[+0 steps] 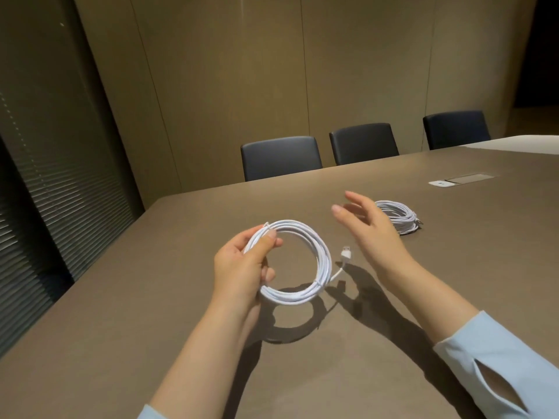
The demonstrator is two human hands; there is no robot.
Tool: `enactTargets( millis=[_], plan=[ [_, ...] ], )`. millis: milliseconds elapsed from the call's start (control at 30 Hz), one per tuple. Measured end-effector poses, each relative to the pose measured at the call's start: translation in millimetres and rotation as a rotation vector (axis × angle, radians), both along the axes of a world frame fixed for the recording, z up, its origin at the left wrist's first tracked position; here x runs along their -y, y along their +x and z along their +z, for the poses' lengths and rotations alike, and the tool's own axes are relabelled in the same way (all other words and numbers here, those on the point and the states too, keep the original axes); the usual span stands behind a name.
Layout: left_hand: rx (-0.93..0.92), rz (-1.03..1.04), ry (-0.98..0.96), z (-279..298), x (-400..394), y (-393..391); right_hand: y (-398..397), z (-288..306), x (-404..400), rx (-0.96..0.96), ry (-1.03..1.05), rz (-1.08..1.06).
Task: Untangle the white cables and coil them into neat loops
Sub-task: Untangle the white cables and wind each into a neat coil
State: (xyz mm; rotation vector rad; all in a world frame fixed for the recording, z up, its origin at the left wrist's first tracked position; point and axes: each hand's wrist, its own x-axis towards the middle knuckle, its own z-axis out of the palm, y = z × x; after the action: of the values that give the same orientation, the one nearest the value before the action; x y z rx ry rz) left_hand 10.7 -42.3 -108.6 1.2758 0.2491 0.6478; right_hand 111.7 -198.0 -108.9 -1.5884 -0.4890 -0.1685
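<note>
Left hand [242, 264] pinches the coil [290, 261] upright, keeping its loops together; right hand [367, 225] hovers open, holding nothing, near the plug [346, 254].

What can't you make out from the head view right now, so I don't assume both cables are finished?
- Second coil on the table: near side hidden behind the open right hand.
- Coil gripped by the left hand: left section covered by fingers; only one plug visible.
- Small white item by the table hatch: too small to identify.
</note>
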Motion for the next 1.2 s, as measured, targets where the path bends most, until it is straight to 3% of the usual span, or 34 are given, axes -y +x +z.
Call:
enactTargets(
  millis=[100,200,233,300,433,567,933,1200],
  plan=[
    [0.039,0.061,-0.123,-3.2,-8.5,3.7,7.8,-1.6,5.8,0.042,-0.069,-0.325],
    [0.079,0.101,-0.263,-5.9,-15.2,7.7,-0.6,-5.4,0.1,-0.342,-0.308,-0.028],
    [0.085,0.104,-0.294,-6.8,-16.0,9.4,-5.7,-7.6,-4.5,-0.472,-0.333,0.128],
    [0.072,0.11,-0.327,-10.2,-15.3,11.8,-13.9,-14.7,-16.0,-0.554,-0.251,0.343],
    [0.014,0.101,-0.337,-22.2,-6.1,19.6,-14.9,-25.9,-28.2,-0.416,-0.064,0.43],
    [-0.06,0.053,-0.311,-25.4,3.7,26.3,-10.8,-36.7,-28.4,-0.258,-0.137,0.326],
    [-0.223,-0.065,-0.083,-12.3,42.6,81.2,42.5,-37.6,14.0,-0.226,-0.074,-0.053],
    [-0.119,-0.028,0.133,-13.6,92.8,179.3,135.7,-24.2,74.4,-0.191,-0.058,-0.242]
  ],
)
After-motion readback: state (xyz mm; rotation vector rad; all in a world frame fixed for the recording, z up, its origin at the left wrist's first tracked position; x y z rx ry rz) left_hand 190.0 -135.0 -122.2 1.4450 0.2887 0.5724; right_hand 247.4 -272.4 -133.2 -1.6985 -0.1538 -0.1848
